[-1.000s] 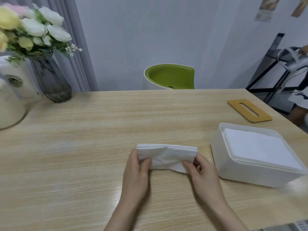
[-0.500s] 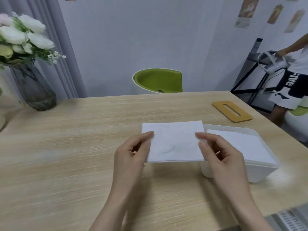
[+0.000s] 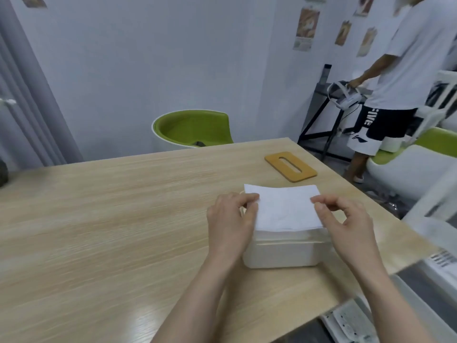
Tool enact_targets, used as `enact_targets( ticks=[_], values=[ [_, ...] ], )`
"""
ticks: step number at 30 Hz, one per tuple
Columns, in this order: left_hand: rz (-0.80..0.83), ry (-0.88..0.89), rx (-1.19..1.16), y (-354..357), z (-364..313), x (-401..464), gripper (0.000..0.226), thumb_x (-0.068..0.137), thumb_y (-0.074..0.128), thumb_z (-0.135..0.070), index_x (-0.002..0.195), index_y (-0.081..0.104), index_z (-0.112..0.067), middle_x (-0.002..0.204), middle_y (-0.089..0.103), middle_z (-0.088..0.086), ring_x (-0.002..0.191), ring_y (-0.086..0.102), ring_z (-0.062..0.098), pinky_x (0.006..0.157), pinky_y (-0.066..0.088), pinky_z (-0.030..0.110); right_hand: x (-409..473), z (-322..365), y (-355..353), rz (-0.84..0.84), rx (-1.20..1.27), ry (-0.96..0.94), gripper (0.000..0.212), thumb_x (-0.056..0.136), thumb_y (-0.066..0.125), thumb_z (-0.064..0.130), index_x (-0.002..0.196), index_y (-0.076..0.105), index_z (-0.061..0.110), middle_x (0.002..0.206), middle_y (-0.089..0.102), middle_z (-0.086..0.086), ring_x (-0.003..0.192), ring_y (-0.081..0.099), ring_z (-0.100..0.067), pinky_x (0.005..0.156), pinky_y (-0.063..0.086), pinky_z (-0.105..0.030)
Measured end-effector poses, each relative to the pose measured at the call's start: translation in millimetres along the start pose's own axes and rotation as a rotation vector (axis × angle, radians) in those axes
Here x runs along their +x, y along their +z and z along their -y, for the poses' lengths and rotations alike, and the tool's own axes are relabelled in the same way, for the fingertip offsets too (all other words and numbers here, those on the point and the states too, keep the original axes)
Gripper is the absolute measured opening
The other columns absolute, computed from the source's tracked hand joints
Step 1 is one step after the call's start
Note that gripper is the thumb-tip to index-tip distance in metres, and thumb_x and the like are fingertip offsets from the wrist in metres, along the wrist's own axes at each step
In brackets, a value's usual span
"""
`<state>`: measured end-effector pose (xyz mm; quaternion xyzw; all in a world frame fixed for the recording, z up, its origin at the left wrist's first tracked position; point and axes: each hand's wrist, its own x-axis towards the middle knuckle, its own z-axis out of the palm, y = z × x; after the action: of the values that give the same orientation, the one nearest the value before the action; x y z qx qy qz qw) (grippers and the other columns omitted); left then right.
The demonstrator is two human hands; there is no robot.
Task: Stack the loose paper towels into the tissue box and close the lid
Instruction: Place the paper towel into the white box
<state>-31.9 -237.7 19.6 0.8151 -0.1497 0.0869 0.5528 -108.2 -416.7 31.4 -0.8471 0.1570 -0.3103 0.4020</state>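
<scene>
A folded white paper towel (image 3: 284, 209) lies flat over the open top of the white tissue box (image 3: 282, 253), covering the stack inside. My left hand (image 3: 232, 219) pinches the towel's left edge between thumb and fingers. My right hand (image 3: 346, 219) pinches its right edge, fingers curled. The box's wooden lid (image 3: 290, 166), tan with an oval slot, lies flat on the table beyond the box.
The wooden table (image 3: 99, 219) stretches left; its right edge runs close beside the box. A green chair (image 3: 193, 127) stands behind the table. A person in a white shirt (image 3: 395, 70) stands at the far right near a black stand.
Both hands carried the towel to the right, from in front of me to above the box, and lowered it onto the box's top. The view swung right; the flower vase left the frame.
</scene>
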Motion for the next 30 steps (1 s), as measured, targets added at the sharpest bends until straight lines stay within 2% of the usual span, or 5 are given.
enact_targets(
  ticks=[4,8,15,22,30],
  values=[
    [0.025,0.091,0.168,17,0,1,0.019,0.092,0.061,-0.021,0.104,0.074,-0.029,0.099,0.068,-0.011,0.106,0.052,0.011,0.091,0.02,0.025,5,-20,-5,-0.011,-0.098,-0.008,0.02,0.088,0.059,0.027,0.083,0.062,0.046,0.086,0.061,0.02,0.101,0.05,-0.011,0.089,0.024,-0.031],
    [-0.001,0.153,0.282,22,5,-3,0.018,0.091,0.062,-0.019,0.1,0.075,-0.028,0.093,0.067,-0.011,0.104,0.054,0.015,0.097,0.015,0.028,7,-36,-3,0.032,-0.164,0.027,0.015,0.089,0.058,0.03,0.084,0.064,0.044,0.092,0.062,0.02,0.105,0.05,-0.011,0.072,0.016,-0.02],
    [-0.058,0.133,0.333,24,8,-7,0.018,0.087,0.066,-0.014,0.094,0.076,-0.026,0.087,0.066,-0.01,0.102,0.056,0.017,0.107,0.011,0.035,8,-38,4,0.032,-0.139,0.007,0.021,0.089,0.061,0.026,0.082,0.064,0.045,0.087,0.06,0.034,0.101,0.051,-0.007,0.075,0.017,-0.019],
    [-0.044,0.13,0.437,28,8,-12,0.019,0.086,0.065,-0.013,0.097,0.076,-0.026,0.087,0.064,-0.008,0.106,0.056,0.019,0.11,0.009,0.041,8,-37,3,0.045,-0.125,-0.011,0.017,0.088,0.062,0.025,0.082,0.066,0.04,0.084,0.061,0.025,0.1,0.051,-0.008,0.077,0.016,-0.019],
    [-0.079,0.117,0.448,27,9,-15,0.02,0.084,0.068,-0.011,0.094,0.076,-0.026,0.084,0.062,-0.007,0.102,0.056,0.021,0.11,0.015,0.047,7,-36,2,0.062,-0.075,-0.008,0.018,0.088,0.063,0.022,0.085,0.067,0.039,0.093,0.048,0.049,0.099,0.047,0.0,0.097,0.032,-0.038]
  ],
)
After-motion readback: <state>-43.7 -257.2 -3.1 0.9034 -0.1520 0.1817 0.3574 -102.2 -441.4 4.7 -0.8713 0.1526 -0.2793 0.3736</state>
